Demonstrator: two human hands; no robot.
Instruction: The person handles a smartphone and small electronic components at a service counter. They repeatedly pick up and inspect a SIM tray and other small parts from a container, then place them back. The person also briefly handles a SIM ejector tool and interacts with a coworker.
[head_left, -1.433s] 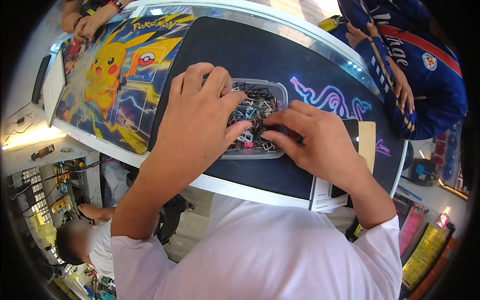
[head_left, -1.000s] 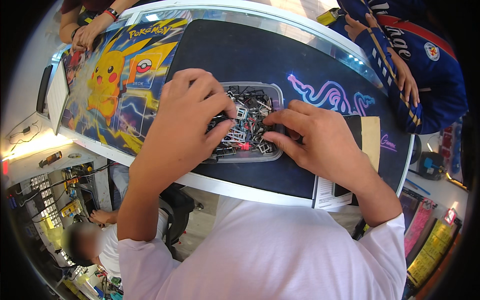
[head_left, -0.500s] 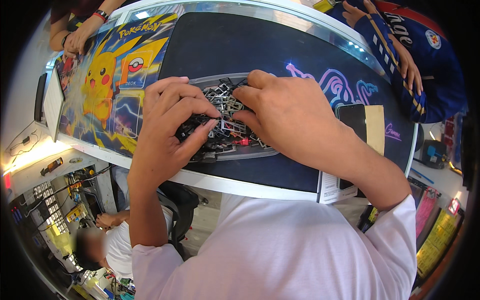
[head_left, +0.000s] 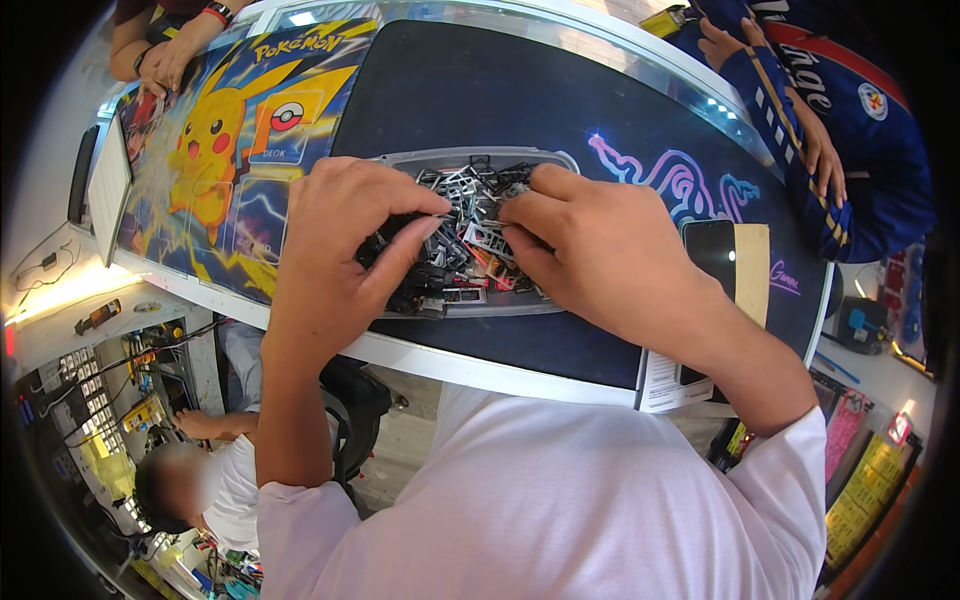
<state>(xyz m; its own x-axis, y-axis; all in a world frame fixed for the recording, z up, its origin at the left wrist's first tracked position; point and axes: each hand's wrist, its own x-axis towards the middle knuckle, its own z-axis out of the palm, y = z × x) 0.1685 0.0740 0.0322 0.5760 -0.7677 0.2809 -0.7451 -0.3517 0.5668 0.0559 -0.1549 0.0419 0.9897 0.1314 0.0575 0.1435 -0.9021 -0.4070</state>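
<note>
A shallow grey plastic tub (head_left: 500,309) is heaped with small flat frame-like pieces (head_left: 466,196), silvery, black and a few red, resembling phone SIM trays. Over its left side, my left hand (head_left: 345,235) has thumb and index finger pinched close together above the black pieces (head_left: 425,275); anything between the tips is too small to make out. My right hand (head_left: 600,235) reaches in from the right with fingers curled down among the silvery pieces. Its fingertips are pressed together at the pile, and what they grip is partly hidden.
The tub stands on a dark desk mat (head_left: 450,80) beside a colourful cartoon mat (head_left: 215,150). A dark phone (head_left: 708,255) and a tan card (head_left: 750,265) lie to the right. Two people lean at the far side; a seated person (head_left: 225,480) is at lower left.
My left hand's fingers have drawn together from a wider spread. My right hand has shifted slightly lower and to the right, uncovering more silvery pieces. The view has moved a little.
</note>
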